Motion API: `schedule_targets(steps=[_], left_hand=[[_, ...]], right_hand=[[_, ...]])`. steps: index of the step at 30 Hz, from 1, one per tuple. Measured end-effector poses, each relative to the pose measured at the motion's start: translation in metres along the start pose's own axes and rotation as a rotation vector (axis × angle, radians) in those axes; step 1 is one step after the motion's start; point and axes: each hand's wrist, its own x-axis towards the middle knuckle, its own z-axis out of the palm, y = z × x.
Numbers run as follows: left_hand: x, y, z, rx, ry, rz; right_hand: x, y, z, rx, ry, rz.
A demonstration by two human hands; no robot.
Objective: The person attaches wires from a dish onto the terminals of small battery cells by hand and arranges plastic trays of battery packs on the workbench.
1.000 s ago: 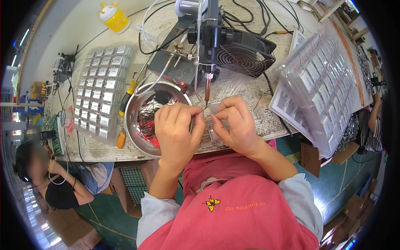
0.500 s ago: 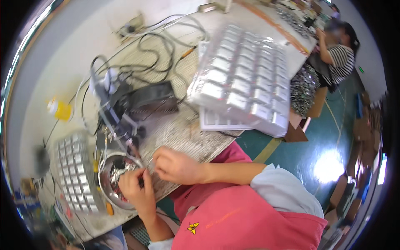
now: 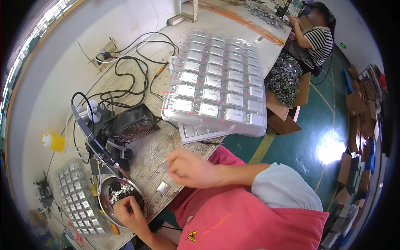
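Observation:
My left hand [image 3: 128,211] is over the near side of a round metal bowl [image 3: 103,204], its fingers curled and thumb drawn in. Whatever those fingertips hold is hidden. Dark thin wires [image 3: 118,191] lie in the bowl. Across the bench edge my right hand [image 3: 189,168] is closed and smeared by motion, with a flat silvery piece [image 3: 161,166] at its fingertips. Between the hands, a small silver pouch cell [image 3: 163,188] lies flat on the bench. Just above the bowl points the tip of a soldering iron [image 3: 121,171] fixed in a stand.
Stacked clear trays [image 3: 216,93] of silver cells with red and black leads stand at the right. Another tray [image 3: 79,200] lies left of the bowl. A black fan [image 3: 135,123], cables [image 3: 143,71] and a yellow bottle [image 3: 54,141] sit behind. A person [image 3: 314,41] works far right.
My hands have moved apart: the left is now lower over the bowl, the right farther right. The silver pouch cell now shows on the bench between them. The whole view has shifted.

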Motion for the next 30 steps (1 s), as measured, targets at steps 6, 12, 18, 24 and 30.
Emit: schedule_targets(steps=[6,12,18,24,30], left_hand=[[-0.008,-0.029,-0.010,0.122,0.026,-0.054],[-0.010,-0.040,-0.007,0.158,0.031,-0.072],[-0.008,-0.036,-0.006,0.167,0.026,-0.064],[-0.009,-0.034,-0.006,0.173,0.044,-0.095],[-0.009,-0.035,-0.007,0.166,0.041,-0.118]], right_hand=[[-0.010,-0.014,-0.117,-0.549,0.460,0.040],[-0.038,0.003,-0.159,-0.513,0.570,0.132],[-0.046,0.015,-0.169,-0.610,0.524,0.247],[-0.043,0.016,-0.173,-0.728,0.538,0.239],[-0.043,0.015,-0.175,-0.654,0.506,0.319]])
